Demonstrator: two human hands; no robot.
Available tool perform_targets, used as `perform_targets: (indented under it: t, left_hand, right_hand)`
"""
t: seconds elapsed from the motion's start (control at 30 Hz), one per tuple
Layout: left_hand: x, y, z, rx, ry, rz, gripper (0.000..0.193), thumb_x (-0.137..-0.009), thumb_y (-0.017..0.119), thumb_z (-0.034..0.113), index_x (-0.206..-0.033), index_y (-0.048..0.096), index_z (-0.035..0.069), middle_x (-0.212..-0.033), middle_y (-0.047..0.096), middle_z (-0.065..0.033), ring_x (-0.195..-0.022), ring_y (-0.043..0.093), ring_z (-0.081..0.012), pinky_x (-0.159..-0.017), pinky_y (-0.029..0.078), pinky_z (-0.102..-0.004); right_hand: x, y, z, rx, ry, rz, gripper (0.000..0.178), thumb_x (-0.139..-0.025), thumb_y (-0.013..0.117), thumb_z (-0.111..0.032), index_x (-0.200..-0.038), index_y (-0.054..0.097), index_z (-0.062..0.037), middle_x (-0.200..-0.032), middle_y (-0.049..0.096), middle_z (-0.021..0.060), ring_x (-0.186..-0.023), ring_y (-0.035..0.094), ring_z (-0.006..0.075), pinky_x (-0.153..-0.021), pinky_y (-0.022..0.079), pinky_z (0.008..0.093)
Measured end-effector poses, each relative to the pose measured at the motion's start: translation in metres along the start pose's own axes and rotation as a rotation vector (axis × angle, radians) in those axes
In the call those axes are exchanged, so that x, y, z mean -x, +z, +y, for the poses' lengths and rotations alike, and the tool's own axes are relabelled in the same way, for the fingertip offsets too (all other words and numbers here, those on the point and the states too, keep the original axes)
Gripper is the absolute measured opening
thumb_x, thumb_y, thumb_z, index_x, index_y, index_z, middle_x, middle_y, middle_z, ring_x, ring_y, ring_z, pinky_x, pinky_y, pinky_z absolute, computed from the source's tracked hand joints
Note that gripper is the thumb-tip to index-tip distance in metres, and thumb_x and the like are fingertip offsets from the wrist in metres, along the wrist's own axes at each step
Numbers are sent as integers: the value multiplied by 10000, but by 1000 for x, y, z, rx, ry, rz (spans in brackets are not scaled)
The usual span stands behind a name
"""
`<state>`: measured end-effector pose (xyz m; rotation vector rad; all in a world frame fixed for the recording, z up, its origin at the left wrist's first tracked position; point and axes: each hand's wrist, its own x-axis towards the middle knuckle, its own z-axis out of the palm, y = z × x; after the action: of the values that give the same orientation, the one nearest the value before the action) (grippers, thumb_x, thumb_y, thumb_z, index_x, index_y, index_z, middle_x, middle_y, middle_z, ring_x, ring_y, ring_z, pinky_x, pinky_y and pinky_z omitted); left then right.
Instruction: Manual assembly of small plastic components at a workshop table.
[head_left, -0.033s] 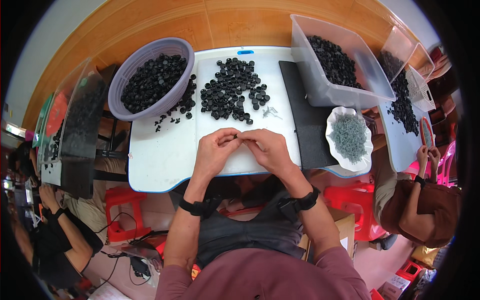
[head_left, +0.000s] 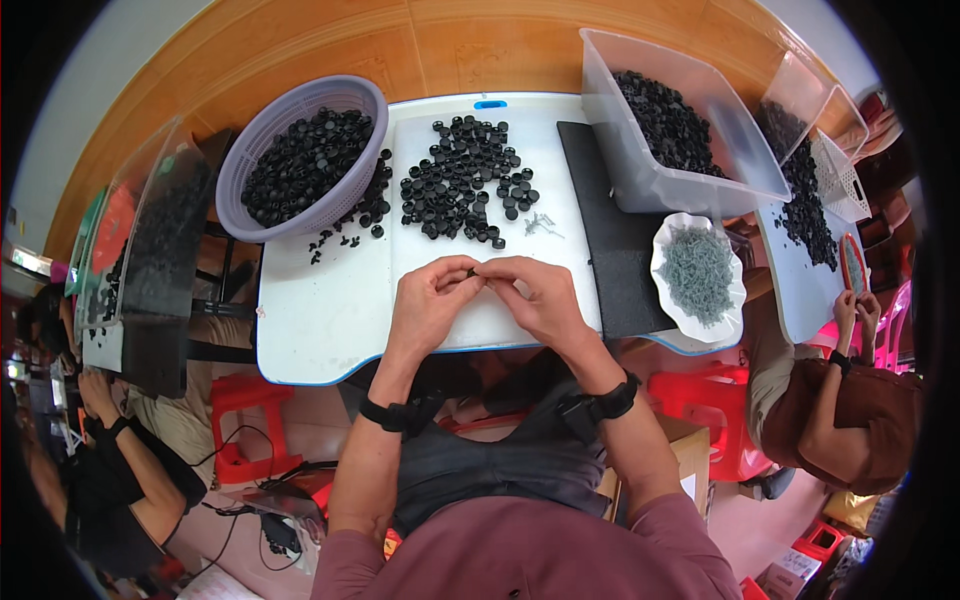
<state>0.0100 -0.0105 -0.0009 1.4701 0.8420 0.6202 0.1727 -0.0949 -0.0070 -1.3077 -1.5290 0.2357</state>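
Over white table (head_left: 330,330) | left hand (head_left: 428,303), right hand (head_left: 540,297) pinch small black part (head_left: 472,272) | unchanged

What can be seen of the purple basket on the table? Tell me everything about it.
The purple basket is a round, slotted bowl that looks like plastic, pale lilac. It stands upright at the far left corner of the white table, its left rim overhanging the edge. It is heaped with small black caps. More loose caps lie against its right side. Neither hand touches it.
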Motion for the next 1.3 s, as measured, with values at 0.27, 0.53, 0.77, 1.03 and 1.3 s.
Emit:
perform_targets:
  t: [0.27, 0.53, 0.77, 1.03, 1.3]
  left_hand:
    - [0, 3, -9, -30, 51, 37, 257, -899, 741, 86, -1131, 716, -20, -1017, 747, -92, -945, 707, -151, -868, 554, -275]
    - [2, 3, -4, -53, 47, 5, 261, -915, 711, 34, -1160, 681, -52, -1053, 734, -90, -986, 688, -123, -887, 546, -249]
    - [8, 8, 3, -162, 120, 35, 249, -896, 737, 53, -1128, 716, -34, -1043, 743, -86, -973, 694, -133, -898, 551, -267]
    - [7, 4, -5, -148, 152, 9, 264, -881, 756, 81, -1119, 728, -30, -1009, 769, -129, -956, 734, -174, -875, 576, -298]
    - [6, 4, -2, -126, 114, 8, 254, -903, 738, 100, -1118, 730, -35, -998, 768, -120, -931, 724, -153, -846, 568, -281]
  right_hand:
    - [0, -3, 7, -272, 419, 88, 187, -881, 694, -17, -1064, 732, -12, -904, 759, 85, -760, 693, 142, -689, 543, 280]
    - [-1, -1, 4, -199, 430, -30, 125, -875, 721, -39, -990, 748, 1, -861, 746, 70, -743, 664, 113, -683, 524, 259]
    - [-1, 0, 8, -199, 420, -26, 121, -848, 753, -81, -944, 755, -7, -822, 737, 77, -665, 642, 126, -630, 518, 271]
    - [-1, 0, 7, -102, 384, -49, 79, -834, 744, -53, -903, 744, -14, -829, 726, 72, -706, 667, 142, -648, 529, 269]
    - [-4, -1, 8, -122, 287, -35, 81, -822, 734, -54, -899, 742, -31, -834, 710, 78, -688, 677, 179, -630, 527, 286]
